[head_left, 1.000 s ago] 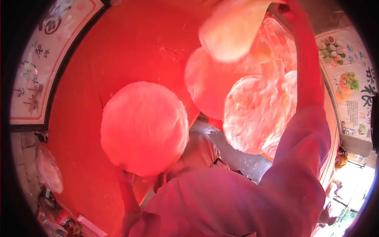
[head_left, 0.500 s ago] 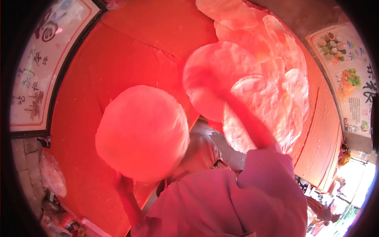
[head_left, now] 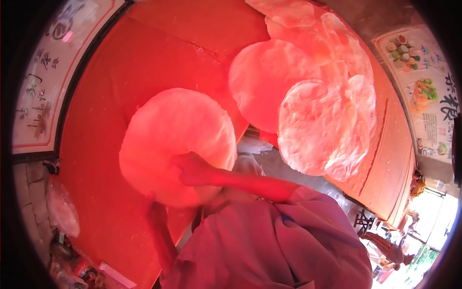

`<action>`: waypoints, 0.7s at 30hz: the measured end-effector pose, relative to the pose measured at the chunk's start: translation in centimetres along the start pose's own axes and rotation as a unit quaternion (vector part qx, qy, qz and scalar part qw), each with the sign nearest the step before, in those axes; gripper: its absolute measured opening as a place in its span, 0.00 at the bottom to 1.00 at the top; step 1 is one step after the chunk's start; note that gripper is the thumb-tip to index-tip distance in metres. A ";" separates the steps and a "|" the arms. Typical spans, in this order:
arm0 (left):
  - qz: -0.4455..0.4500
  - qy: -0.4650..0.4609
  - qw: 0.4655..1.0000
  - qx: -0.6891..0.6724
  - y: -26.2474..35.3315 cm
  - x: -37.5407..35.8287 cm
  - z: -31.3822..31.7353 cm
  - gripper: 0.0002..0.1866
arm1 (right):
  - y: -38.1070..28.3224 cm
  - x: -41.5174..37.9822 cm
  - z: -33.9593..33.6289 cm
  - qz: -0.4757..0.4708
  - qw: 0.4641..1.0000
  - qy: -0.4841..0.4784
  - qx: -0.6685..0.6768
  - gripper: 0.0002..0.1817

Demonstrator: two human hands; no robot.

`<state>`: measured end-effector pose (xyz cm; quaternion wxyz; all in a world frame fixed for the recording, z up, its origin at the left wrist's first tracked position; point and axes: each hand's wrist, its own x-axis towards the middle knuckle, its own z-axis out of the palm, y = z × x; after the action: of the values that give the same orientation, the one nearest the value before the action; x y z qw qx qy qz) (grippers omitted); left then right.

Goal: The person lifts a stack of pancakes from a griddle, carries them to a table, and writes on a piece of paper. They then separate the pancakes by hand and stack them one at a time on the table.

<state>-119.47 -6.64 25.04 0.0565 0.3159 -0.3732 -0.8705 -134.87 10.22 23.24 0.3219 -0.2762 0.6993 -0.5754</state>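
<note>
A large round flatbread (head_left: 178, 127) lies on the red table surface, its lower right side reaching past the table edge in front of my body. My right hand (head_left: 197, 168) is over its lower middle, fingers curled in and fingertips down at its surface; what they hold, if anything, is hidden. At the flatbread's near left edge is my left hand (head_left: 156, 204), dark and blurred, its thumb side right at the rim and the other fingers hidden. To the right, another smooth flatbread round (head_left: 269, 82) lies partly under a bubbled flatbread (head_left: 315, 125).
Several overlapping flatbreads (head_left: 332, 43) spread along the table's (head_left: 106, 96) far right. Framed signs with writing stand at the left (head_left: 36, 106) and right (head_left: 430, 91). A clear plastic bag (head_left: 62, 207) hangs at the left, and bright daylight enters at the lower right.
My right hand has moved left and toward me, from the round beside the flatbread pile onto the large flatbread. My left hand stays near that flatbread's edge. The view has shifted slightly.
</note>
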 end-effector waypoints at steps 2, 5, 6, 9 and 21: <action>-0.008 0.001 1.000 -0.001 -0.5 0.2 -0.7 0.29 | 0.0 -0.1 1.9 0.006 0.994 0.043 -0.104 0.22; -0.017 0.001 1.000 -0.003 -1.2 0.5 -1.4 0.29 | -4.4 -1.6 0.1 0.025 0.982 0.024 -0.184 0.18; -0.019 -0.001 1.000 -0.003 -1.3 0.7 -1.7 0.29 | -5.3 -1.9 -0.9 0.047 0.985 0.007 -0.164 0.17; -0.028 -0.004 1.000 -0.003 -1.6 1.0 -2.1 0.29 | -4.9 1.3 -7.9 0.160 0.979 -0.016 0.121 0.14; -0.046 -0.005 0.999 0.007 -1.8 1.6 -1.9 0.30 | -11.7 1.2 -37.9 -0.230 0.935 0.246 0.111 0.14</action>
<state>-119.41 -7.03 21.98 0.0120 0.3286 -0.3647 -0.8712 -164.58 30.95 39.53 0.0267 -0.2418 0.6054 -0.7578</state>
